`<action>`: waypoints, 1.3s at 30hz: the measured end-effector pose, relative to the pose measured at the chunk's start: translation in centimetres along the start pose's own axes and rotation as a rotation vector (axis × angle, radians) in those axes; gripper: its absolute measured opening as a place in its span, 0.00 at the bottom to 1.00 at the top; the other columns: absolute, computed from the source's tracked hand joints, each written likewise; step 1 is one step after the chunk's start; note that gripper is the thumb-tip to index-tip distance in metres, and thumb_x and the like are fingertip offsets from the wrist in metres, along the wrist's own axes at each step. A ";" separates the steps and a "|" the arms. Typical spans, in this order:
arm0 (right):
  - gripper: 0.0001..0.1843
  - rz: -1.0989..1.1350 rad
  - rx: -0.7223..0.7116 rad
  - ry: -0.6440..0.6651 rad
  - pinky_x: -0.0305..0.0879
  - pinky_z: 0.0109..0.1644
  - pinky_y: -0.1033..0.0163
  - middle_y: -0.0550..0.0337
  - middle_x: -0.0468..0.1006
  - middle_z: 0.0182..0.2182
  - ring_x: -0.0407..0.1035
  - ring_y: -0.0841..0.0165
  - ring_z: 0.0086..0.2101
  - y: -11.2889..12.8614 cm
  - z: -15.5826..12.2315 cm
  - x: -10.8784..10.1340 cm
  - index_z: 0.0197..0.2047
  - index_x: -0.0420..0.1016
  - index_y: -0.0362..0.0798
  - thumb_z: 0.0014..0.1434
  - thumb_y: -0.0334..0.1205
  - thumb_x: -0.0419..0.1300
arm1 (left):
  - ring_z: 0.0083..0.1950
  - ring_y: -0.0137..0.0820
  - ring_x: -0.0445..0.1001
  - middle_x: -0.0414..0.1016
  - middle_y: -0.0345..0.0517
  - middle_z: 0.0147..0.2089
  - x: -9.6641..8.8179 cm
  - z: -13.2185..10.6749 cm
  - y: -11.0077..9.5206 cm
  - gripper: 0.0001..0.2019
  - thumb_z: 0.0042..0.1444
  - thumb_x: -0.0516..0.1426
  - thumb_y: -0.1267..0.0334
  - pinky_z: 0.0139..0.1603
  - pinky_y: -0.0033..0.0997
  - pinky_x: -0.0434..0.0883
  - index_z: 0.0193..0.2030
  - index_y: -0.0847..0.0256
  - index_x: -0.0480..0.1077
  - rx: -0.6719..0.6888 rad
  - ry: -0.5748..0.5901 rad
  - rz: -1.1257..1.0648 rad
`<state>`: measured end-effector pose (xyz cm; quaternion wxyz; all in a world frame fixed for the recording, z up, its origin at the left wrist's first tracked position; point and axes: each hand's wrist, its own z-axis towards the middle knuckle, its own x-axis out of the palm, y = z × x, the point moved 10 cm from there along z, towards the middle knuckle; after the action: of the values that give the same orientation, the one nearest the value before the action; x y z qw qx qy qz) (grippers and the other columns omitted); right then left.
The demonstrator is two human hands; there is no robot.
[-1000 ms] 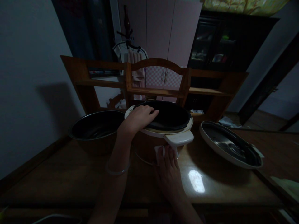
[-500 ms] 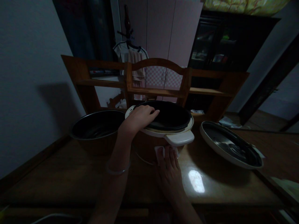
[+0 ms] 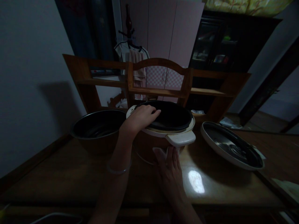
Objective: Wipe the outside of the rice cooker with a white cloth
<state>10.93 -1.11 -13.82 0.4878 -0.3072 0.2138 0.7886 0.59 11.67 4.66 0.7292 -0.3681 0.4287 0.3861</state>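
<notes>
A rice cooker body [image 3: 149,144] with a cream rim, a white handle [image 3: 181,138] and a black interior stands in front of me on the table. My left hand [image 3: 144,116] is closed over its left rim, the fingertips hidden inside and the thumb pointing right. Low on the cooker's front, under the handle, my right hand [image 3: 170,168] presses a white wipe [image 3: 159,153] against the wall. Its fingers lie over the wipe, holding it there. To the left sits a black inner pot [image 3: 98,127]. At the right, a round lid [image 3: 231,146] lies with its inner side up.
The wooden table [image 3: 210,189] shows a bright reflection near its front. Behind the cooker stands a wooden shelf frame [image 3: 161,91] along the table's back edge. A white wall [image 3: 35,77] borders the left side. Farther off are a clothes rack and cupboards.
My right hand has shifted slightly with the wipe on the cooker's side, its fingertips now nearer the handle. My left hand keeps its place on the rim.
</notes>
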 end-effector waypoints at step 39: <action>0.44 0.059 0.170 0.010 0.62 0.67 0.31 0.51 0.22 0.78 0.33 0.37 0.74 0.3 0.1 -0.9 0.76 0.51 0.68 0.65 0.27 0.59 | 0.54 0.41 0.80 0.84 0.51 0.51 0.2 0.0 -0.2 0.23 0.73 0.45 0.54 0.52 0.35 0.70 0.48 0.60 0.81 0.009 0.012 0.052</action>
<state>10.89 -1.74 -13.10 0.4879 -0.2620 0.2912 0.7800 0.84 11.62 4.55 0.7182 -0.3556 0.4441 0.4007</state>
